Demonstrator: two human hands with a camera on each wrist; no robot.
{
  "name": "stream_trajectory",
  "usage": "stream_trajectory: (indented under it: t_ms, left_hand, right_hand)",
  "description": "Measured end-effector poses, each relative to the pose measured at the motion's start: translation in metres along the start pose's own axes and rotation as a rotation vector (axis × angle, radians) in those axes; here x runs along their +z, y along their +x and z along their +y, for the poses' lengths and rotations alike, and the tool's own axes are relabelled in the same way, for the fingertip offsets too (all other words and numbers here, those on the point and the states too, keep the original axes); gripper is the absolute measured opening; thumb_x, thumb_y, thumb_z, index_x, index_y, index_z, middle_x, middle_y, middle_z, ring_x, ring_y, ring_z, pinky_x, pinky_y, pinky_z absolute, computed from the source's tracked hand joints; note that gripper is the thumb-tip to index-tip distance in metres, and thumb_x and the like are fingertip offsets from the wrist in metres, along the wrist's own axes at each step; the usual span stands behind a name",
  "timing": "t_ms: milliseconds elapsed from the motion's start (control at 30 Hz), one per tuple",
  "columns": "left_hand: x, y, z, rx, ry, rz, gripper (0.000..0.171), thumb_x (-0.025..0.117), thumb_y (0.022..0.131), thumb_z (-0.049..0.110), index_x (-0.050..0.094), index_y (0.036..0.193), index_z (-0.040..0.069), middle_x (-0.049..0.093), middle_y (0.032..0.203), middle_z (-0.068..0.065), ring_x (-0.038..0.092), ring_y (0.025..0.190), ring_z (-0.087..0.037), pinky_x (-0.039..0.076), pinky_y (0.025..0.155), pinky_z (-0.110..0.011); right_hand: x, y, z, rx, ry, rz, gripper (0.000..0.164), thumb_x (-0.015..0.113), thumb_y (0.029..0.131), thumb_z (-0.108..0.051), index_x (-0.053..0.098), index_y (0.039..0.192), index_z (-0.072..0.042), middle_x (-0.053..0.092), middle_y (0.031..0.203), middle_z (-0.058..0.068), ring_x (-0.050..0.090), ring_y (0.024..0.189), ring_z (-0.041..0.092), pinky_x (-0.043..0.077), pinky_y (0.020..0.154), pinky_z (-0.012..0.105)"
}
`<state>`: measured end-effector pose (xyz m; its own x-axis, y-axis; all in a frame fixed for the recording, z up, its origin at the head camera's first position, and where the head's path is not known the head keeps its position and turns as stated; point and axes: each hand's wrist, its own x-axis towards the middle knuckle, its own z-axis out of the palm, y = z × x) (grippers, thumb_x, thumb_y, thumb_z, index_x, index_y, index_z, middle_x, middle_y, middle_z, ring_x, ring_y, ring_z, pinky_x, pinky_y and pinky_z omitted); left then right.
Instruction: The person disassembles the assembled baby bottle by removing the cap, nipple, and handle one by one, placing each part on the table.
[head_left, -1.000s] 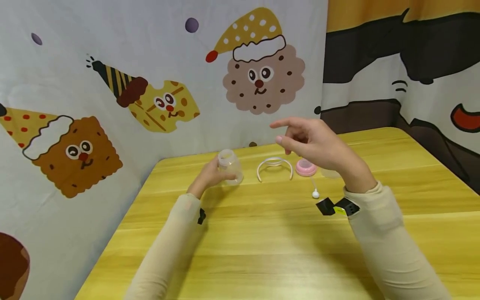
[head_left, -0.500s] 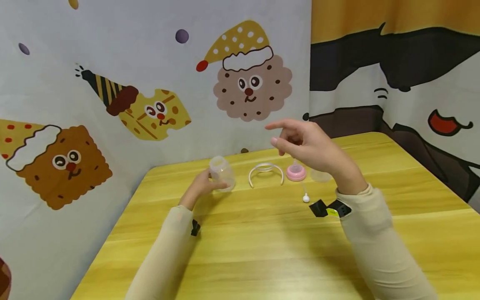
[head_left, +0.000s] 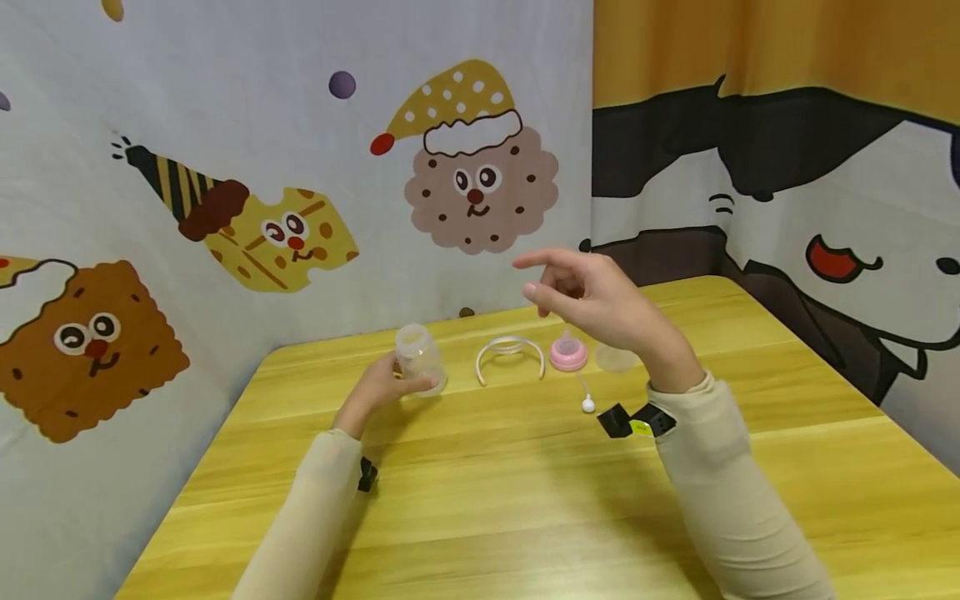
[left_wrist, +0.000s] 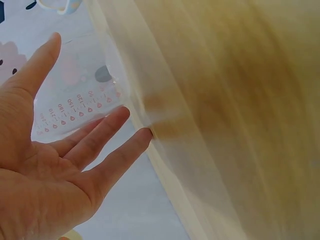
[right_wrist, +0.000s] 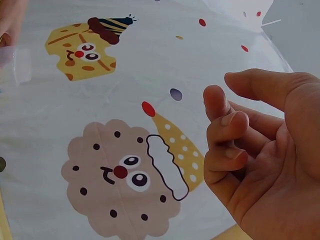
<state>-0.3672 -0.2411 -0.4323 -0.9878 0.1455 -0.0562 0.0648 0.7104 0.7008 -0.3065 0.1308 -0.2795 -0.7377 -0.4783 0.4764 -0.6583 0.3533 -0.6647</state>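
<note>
My left hand [head_left: 378,386] is at a clear baby bottle [head_left: 420,358] that stands upright, uncapped, on the table. In the left wrist view its fingers and thumb spread fairly straight beside the bottle [left_wrist: 75,107], which shows red measuring marks; whether they touch it is hard to tell. My right hand [head_left: 596,296] hovers above the table with nothing in it, index finger extended and the others loosely bent. Below it lie a pink bottle collar with a clear nipple [head_left: 568,355], a thin tube with a white weighted end [head_left: 588,404] and a clear cap [head_left: 615,358], partly behind the wrist.
A white curved bottle handle [head_left: 510,346] lies between the bottle and the pink collar. The wood-grain table [head_left: 480,500] meets a cartoon-printed cloth [head_left: 300,125] along its back and left edges. Black wrist devices [head_left: 637,421] sit on both sleeves.
The head view has turned rightward and tilted up, so everything shifts left and down in the picture. Both hands and the bottle keep about the same places over the table.
</note>
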Motion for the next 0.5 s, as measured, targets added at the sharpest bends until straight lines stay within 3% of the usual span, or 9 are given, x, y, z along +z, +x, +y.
stream_trajectory:
  t_ms: [300, 500]
  left_hand:
    - [0.002, -0.004, -0.004, -0.053, -0.013, 0.014, 0.087, 0.079, 0.091, 0.057, 0.046, 0.152, 0.005, 0.06, 0.141, -0.022, 0.056, 0.131, -0.041, 0.047, 0.107, -0.061]
    - [-0.009, -0.017, -0.006, -0.065, 0.042, 0.025, 0.097, 0.073, 0.091, 0.067, 0.04, 0.156, 0.003, 0.056, 0.147, -0.025, 0.055, 0.134, -0.044, 0.049, 0.106, -0.059]
  right_hand:
    - [0.001, -0.002, 0.002, 0.016, 0.017, 0.012, 0.034, 0.062, 0.109, -0.016, 0.064, 0.142, -0.008, 0.067, 0.086, 0.005, 0.055, 0.069, 0.021, 0.044, 0.062, 0.028]
    - [0.008, -0.003, 0.007, 0.035, 0.037, 0.025, 0.032, 0.06, 0.11, -0.02, 0.066, 0.14, -0.012, 0.068, 0.093, 0.006, 0.055, 0.073, 0.024, 0.044, 0.063, 0.029]
